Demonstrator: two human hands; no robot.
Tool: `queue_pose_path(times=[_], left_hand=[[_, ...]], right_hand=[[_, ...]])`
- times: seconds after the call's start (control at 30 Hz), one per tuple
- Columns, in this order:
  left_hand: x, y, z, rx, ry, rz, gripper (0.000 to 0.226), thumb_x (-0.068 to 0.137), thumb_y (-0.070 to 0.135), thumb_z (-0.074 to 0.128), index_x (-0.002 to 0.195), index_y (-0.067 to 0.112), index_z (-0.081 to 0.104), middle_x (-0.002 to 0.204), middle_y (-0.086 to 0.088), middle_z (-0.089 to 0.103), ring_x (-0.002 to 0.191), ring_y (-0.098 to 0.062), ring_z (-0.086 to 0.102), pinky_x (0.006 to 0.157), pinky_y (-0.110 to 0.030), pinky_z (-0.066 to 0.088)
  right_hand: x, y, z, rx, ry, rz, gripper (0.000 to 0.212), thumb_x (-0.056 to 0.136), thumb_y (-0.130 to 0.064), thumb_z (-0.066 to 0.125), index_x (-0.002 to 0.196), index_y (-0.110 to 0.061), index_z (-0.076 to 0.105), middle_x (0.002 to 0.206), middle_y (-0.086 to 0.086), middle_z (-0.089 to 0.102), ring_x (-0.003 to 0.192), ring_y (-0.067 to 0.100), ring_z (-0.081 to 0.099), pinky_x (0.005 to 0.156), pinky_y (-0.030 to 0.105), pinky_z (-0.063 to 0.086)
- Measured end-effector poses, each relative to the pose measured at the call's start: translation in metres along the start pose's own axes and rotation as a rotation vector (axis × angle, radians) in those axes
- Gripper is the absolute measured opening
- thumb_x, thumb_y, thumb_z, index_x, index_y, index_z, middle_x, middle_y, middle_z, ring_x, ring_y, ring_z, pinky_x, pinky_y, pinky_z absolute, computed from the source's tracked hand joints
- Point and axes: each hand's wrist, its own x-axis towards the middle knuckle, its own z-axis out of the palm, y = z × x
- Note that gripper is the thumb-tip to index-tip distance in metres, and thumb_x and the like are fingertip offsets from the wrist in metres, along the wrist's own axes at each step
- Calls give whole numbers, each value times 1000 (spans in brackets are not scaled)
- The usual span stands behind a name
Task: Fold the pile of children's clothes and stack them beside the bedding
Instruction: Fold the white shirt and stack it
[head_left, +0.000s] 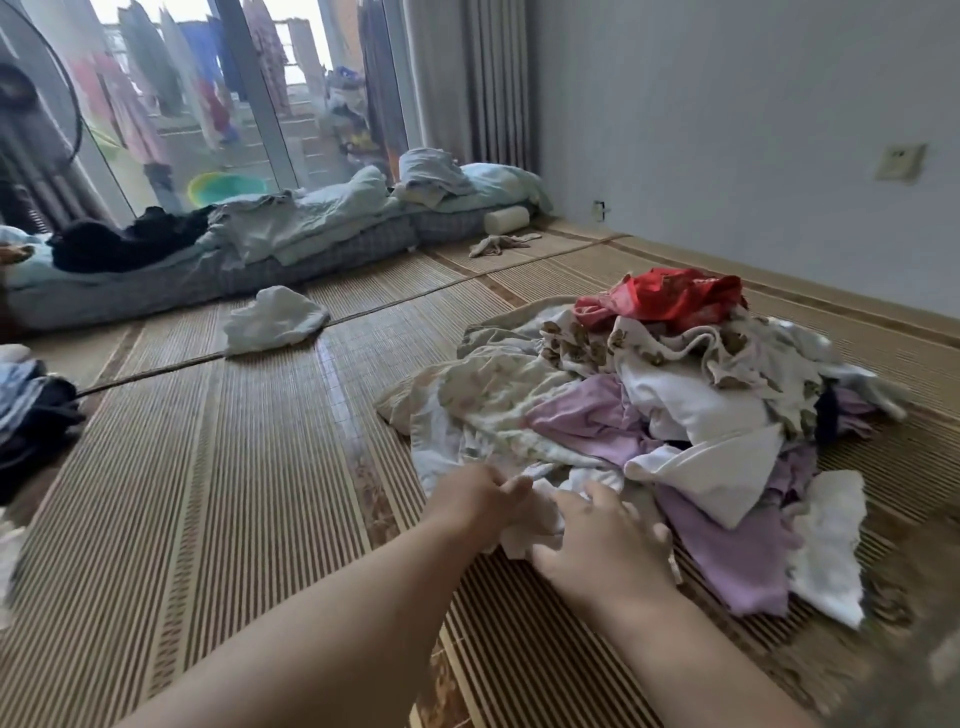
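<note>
A loose pile of children's clothes (675, 405) lies on the bamboo mat at the right, with white, lilac, floral and red pieces mixed together. At its near edge my left hand (485, 499) grips a small white garment (535, 525) with curled fingers. My right hand (602, 540) lies on the same garment, fingers spread and blurred. The bedding (291, 228), pale green and checked, runs along the glass door at the back left.
A crumpled white cloth (275, 322) lies on the mat (234, 493) in front of the bedding. A small beige rag (501, 244) sits near a white roll pillow (506, 219). Dark and blue clothes (31, 415) are heaped at the left edge. The wall runs along the right.
</note>
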Motion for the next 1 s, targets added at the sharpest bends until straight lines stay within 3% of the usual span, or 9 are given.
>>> queue_pose_path(times=[0.3,0.4,0.5,0.57,0.63,0.7,0.8,0.9,1.0], left_hand=[[-4,8,-2,100,187,95,27,86,34,49,74,16,65,69,1,62,67,-22,61,55,-26,40],[-5,13,-1,136,197,239,25,87,34,52,87,18,71,86,0,70,79,-20,63,66,-30,51],[-7,24,4,123,196,324,23,87,36,56,102,29,71,103,4,69,87,-16,61,65,-24,45],[-10,35,10,109,173,367,25,87,39,58,108,33,69,108,7,65,86,-11,57,61,-22,36],[-14,47,16,63,121,401,28,86,39,61,113,32,68,107,7,65,87,-10,58,65,-23,39],[-18,60,18,-102,63,393,27,86,37,65,111,30,69,97,9,69,80,-6,63,67,-22,46],[-27,80,8,-611,-93,256,14,89,35,64,95,24,72,75,12,67,61,0,58,58,-18,44],[-37,92,-12,-1060,-441,-48,26,90,45,58,83,22,67,70,0,62,60,-13,58,57,-24,45],[-49,84,-34,-1181,-678,-52,16,84,28,63,87,13,60,73,-6,56,67,-17,55,64,-30,47]], right_hand=[[0,6,-5,-27,135,11,48,81,-54,54,125,-36,48,133,-3,43,125,24,42,97,43,37],[6,21,-17,-45,349,58,44,90,-40,51,134,-39,44,149,7,25,123,28,42,92,38,43],[16,52,-26,17,369,159,53,97,-18,39,146,-36,31,159,3,1,127,29,38,98,41,40],[23,68,-27,58,323,213,59,96,-10,32,150,-32,23,155,5,20,126,28,42,100,40,36],[28,77,-28,83,327,216,57,94,-6,32,146,-30,35,138,9,44,117,29,49,92,36,38],[29,77,-32,113,388,144,41,94,-10,39,126,-24,60,116,9,58,105,29,55,77,31,36],[21,61,-38,216,553,-101,21,96,-23,51,99,-19,71,87,0,60,80,17,55,59,21,24],[1,34,-45,315,573,-343,13,90,-16,59,88,-19,73,83,-5,63,72,9,56,59,5,33],[-20,16,-51,383,485,-545,9,83,-19,62,84,-20,71,82,-7,63,74,11,59,67,12,41]])
